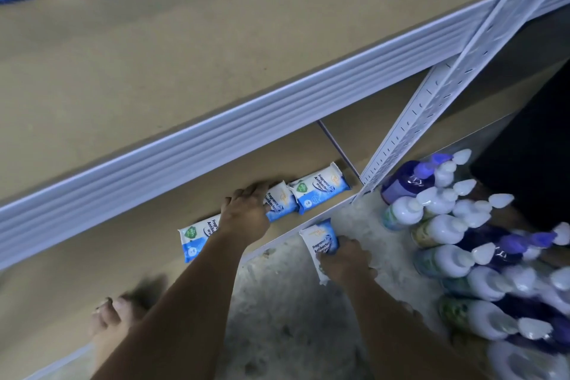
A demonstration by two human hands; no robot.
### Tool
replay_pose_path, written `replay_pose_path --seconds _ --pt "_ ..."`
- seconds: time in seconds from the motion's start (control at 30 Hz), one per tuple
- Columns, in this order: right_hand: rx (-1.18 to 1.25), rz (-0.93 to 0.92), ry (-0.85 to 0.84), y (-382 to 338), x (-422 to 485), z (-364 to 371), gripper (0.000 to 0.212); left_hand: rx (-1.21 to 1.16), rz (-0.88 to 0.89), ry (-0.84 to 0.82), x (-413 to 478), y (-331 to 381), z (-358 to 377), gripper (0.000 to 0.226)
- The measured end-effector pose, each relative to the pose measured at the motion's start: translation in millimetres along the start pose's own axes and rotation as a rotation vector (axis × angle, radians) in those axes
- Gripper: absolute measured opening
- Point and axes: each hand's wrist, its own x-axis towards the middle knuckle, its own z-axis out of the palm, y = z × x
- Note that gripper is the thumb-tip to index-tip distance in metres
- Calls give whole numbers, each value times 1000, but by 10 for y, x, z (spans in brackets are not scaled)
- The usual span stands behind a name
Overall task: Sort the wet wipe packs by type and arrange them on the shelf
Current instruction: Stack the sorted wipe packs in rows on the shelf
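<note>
- Right hand [345,259]: grip closed, fingers curled round a blue-white antibacterial wipe pack [320,244], just off the lower shelf's [92,271] front edge, over the floor [277,318].
- Left hand [246,210]: grip clamped over the middle pack [279,203], sitting between the left pack [196,241] and right pack [320,191] along that front edge.
- Detergent bottles [447,231] crowd the floor beyond the shelf's right corner.

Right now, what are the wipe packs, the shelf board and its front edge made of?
Wipe packs: probably soft plastic film, glossy, with crimped ends. Shelf board: seemingly fibreboard, matte brown, no grain. Front edge: likely painted metal, white and ribbed.
</note>
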Motion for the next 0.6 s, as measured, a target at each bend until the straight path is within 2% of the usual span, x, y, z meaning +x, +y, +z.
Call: replay_pose_path --seconds 0.2,0.37,0.5,0.6 --pt "-16 5 -9 -10 7 35 44 69 -51 -99 148 15 -63 50" --pt "-12 22 -21 -2 35 11 47 -201 -155 -187 206 -76 -79 43" --pt "284 106 -55 -3 93 26 38 -373 -190 -183 155 -74 -132 45" --pt "443 139 -123 -4 114 -7 39 -424 -246 -170 126 -23 -164 36"
